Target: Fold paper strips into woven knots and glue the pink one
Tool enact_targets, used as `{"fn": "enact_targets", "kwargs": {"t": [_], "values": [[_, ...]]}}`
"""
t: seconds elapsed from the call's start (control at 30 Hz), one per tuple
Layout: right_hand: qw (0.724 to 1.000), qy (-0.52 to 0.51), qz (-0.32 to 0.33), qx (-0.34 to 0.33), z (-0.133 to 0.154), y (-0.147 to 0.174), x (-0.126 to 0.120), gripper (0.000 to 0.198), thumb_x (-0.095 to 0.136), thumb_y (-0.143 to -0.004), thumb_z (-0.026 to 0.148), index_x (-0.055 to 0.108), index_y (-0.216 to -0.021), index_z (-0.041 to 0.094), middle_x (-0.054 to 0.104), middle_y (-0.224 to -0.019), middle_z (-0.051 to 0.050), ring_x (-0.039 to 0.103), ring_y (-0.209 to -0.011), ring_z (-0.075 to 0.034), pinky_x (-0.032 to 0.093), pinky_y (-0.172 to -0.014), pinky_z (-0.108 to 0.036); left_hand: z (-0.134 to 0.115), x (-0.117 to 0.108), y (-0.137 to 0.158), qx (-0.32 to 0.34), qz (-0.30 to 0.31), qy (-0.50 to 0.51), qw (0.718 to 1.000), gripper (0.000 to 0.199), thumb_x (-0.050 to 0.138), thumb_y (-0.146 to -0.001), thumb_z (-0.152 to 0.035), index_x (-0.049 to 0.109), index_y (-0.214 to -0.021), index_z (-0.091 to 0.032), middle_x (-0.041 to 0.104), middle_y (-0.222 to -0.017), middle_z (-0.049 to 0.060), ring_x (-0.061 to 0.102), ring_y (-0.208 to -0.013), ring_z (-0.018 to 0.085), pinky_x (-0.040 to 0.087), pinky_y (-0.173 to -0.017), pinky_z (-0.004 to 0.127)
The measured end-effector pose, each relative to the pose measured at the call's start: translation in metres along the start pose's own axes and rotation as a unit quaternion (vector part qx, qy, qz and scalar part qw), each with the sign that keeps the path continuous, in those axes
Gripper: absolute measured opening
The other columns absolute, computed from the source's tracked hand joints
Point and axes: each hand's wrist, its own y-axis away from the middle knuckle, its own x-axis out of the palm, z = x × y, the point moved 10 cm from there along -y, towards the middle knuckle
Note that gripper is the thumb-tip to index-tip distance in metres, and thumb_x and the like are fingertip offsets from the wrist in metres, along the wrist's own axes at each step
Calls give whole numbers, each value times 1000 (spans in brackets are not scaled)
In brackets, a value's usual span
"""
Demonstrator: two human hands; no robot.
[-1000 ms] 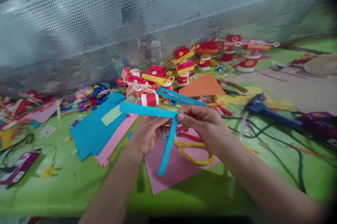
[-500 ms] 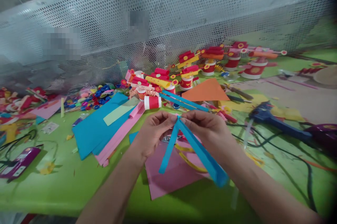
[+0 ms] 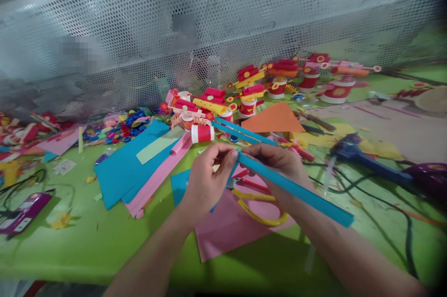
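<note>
My left hand (image 3: 208,178) pinches one end of a folded blue paper strip (image 3: 300,190) between thumb and fingers. At the same fold my right hand (image 3: 282,166) grips the strip, its fingers partly hidden behind it. One long arm of the strip slants down to the right across my right hand. Another arm hangs down behind my left hand, mostly hidden. Below both hands lies a pink paper sheet (image 3: 223,241). On it rest yellow loop handles (image 3: 262,221), which look like scissors, and a red-handled tool (image 3: 256,185) partly covered by my hand.
Blue sheets (image 3: 122,171) and a pink strip (image 3: 157,180) lie left. A red and white paper cup (image 3: 202,133) lies on its side. Several cup-based paper models (image 3: 247,107) stand behind, before a perforated metal screen (image 3: 223,17). A blue glue gun (image 3: 370,164) and cables lie right.
The long arm of the blue strip has swung up and to the right. The shorter arm has moved behind my left hand. Both hands stay at the fold, showing more of the yellow handles.
</note>
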Motion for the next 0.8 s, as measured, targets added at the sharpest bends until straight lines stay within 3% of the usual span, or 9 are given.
{"fn": "enact_targets", "kwargs": {"t": [0.37, 0.53, 0.63, 0.8], "values": [[1000, 8, 17, 15, 5, -1, 4, 28, 79, -77, 47, 74, -76, 19, 67, -70, -4, 59, -63, -17, 48, -56, -29, -1, -1, 0, -20, 10, -54, 998, 25, 53, -99, -43, 66, -95, -22, 71, -86, 4, 61, -74, 16, 46, -67, 26], [999, -21, 38, 24, -1, 2, 11, 23, 78, -79, 41, 76, -89, 21, 71, -81, -5, 64, -72, -20, 54, -63, -31, -5, -9, 1, -6, -28, -81, 996, 23, 52, -100, -39, 63, -90, -22, 66, -79, 2, 58, -71, 15, 42, -67, 27], [996, -44, 72, 16, 0, 7, 22, 30, 84, -75, 33, 75, -102, 24, 72, -89, -4, 66, -80, -20, 56, -67, -30, -5, -13, 2, -9, -54, -66, 996, 21, 52, -100, -38, 63, -91, -21, 67, -84, 3, 61, -77, 16, 43, -70, 27], [995, -78, 42, 48, 6, 10, 21, 31, 89, -68, 35, 73, -91, 23, 71, -82, -2, 65, -74, -19, 54, -62, -29, -4, -13, 5, -14, -76, -48, 996, 20, 52, -99, -37, 60, -91, -21, 65, -80, 2, 59, -73, 15, 44, -69, 27]]}}
